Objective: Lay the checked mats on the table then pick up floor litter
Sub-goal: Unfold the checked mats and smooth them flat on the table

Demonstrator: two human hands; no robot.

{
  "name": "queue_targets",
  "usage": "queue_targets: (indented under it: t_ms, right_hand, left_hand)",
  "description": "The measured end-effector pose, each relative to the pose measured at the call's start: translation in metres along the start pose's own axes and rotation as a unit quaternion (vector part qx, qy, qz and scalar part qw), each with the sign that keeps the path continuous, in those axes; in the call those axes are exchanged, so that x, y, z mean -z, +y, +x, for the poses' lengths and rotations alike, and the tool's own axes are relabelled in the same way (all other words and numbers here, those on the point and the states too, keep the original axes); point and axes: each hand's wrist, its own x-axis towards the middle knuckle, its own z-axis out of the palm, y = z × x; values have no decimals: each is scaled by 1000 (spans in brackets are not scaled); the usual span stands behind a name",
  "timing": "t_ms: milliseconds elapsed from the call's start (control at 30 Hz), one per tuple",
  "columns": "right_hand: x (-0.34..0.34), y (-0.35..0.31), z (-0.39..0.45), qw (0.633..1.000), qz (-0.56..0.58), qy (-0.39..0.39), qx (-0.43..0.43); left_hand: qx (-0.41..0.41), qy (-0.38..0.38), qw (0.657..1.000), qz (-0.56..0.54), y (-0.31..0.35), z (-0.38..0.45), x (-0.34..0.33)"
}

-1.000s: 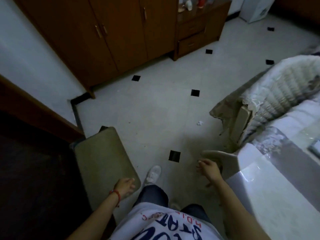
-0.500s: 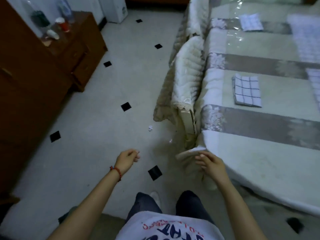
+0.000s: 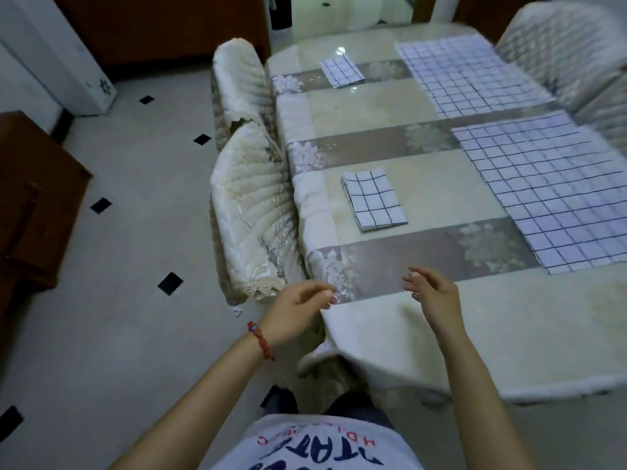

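Two checked mats lie spread flat on the right side of the table [image 3: 390, 334]: a near one [image 3: 556, 191] and a far one [image 3: 464, 76]. A folded checked mat [image 3: 375, 200] rests on the left half of the table, and another folded one [image 3: 342, 72] lies farther back. A small white scrap of litter [image 3: 236, 312] sits on the floor by the near chair's base. My left hand [image 3: 298, 308] hovers at the table's near left corner, fingers loosely curled, holding nothing. Over the near edge, my right hand [image 3: 431, 293] is open and empty.
Two chairs in quilted cream covers [image 3: 251, 212] [image 3: 241, 76] stand tucked against the table's left side. Another covered chair [image 3: 559, 45] is at the far right. A brown wooden cabinet [image 3: 30, 198] stands at left. The floor is pale tile with black diamond insets.
The view swung from the floor and cabinets to the table. Both hands rose from beside the table corner to above its near edge. The litter now lies just left of my left hand.
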Motion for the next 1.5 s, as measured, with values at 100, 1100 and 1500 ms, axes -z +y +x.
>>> queue_targets:
  t_ms: [100,1100,1500]
  right_hand:
    - [-4,-5,33,999,-37,8,-12]
    - [-111,-27,164,935,-115,322,-100]
    - [-119,-102,76,944,-19,319,80]
  left_hand:
    - [-28,12,999,42,20,38,4]
    - [-166,-151,873,434,36,359,42]
    - [-420,-303,774,363,110,271,24]
